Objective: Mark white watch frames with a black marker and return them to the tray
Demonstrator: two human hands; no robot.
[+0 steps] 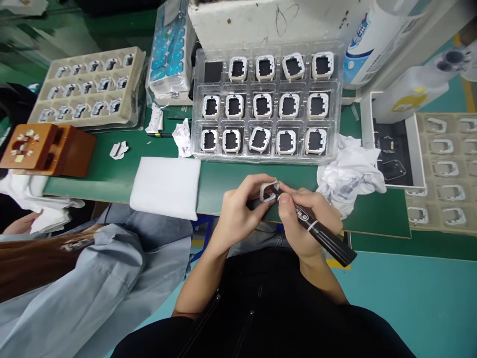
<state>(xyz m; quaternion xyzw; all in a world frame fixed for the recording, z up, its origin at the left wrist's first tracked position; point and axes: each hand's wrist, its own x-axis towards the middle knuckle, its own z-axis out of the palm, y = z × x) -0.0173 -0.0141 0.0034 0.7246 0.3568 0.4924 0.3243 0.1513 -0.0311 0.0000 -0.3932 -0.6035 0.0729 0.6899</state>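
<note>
My left hand (238,211) is closed around a small white square frame part (267,192), held just over the near edge of the green table (112,171). My right hand (303,216) grips a black marker pen (320,233), its tip touching the inside of that frame. Straight ahead lies a clear plastic tray (265,156) with several of the same white frames in its pockets; the top-left pocket has none.
A white foam pad (166,186) lies left of my hands and a crumpled white cloth (352,174) right. A beige tray of parts (89,87) and a wooden block (40,149) are at far left. Another person's blue sleeve (93,278) is at lower left. More beige trays (443,174) are at right.
</note>
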